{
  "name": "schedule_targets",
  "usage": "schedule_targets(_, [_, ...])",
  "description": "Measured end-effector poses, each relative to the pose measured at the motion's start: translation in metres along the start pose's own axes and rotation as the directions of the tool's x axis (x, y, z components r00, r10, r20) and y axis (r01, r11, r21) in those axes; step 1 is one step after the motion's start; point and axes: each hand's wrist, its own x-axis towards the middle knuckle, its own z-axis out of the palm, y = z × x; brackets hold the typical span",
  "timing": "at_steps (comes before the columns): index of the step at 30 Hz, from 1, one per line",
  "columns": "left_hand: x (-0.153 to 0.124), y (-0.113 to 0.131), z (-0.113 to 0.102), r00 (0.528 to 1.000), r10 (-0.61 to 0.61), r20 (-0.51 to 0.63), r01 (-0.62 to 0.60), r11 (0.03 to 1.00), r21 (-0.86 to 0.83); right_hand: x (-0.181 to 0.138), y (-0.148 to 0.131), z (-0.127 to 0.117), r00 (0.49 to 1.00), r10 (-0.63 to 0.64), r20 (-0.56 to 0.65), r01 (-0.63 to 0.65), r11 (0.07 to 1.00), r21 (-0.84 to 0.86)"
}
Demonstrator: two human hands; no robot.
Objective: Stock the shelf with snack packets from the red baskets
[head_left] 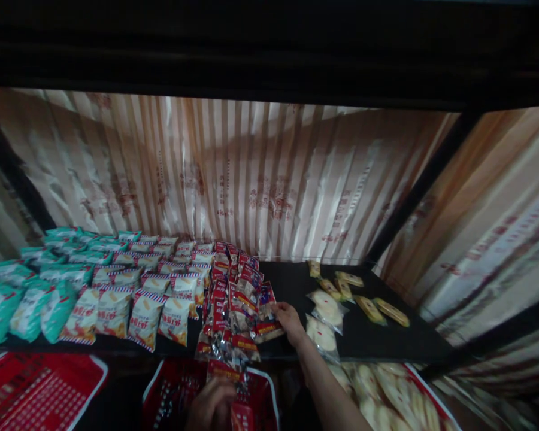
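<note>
My right hand reaches onto the black shelf and its fingers rest against the right side of a heap of red snack packets, closed on one of them. My left hand is low in the picture, inside a red basket, with its fingers curled round red packets there. Just right of my right hand lie two clear bags of round white crackers.
Left of the red heap stand rows of white-and-orange snack bags and teal bags. Small yellow packets lie scattered at the right. A second red basket sits bottom left, a basket of round crackers bottom right. A striped plastic sheet hangs behind.
</note>
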Motion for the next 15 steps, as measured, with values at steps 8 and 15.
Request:
schedule_targets(8, [0.077,0.02,-0.022,0.995,-0.063,-0.083,0.077,0.98,0.182,0.013,0.002,0.005,0.983,0.029,0.18,-0.078,0.959,0.271])
schedule_targets(15, [0.116,-0.013,-0.006,0.994,-0.076,-0.074,0.101,0.898,0.429,0.017,-0.003,0.001,0.959,0.082,0.272,-0.167,0.938,0.305])
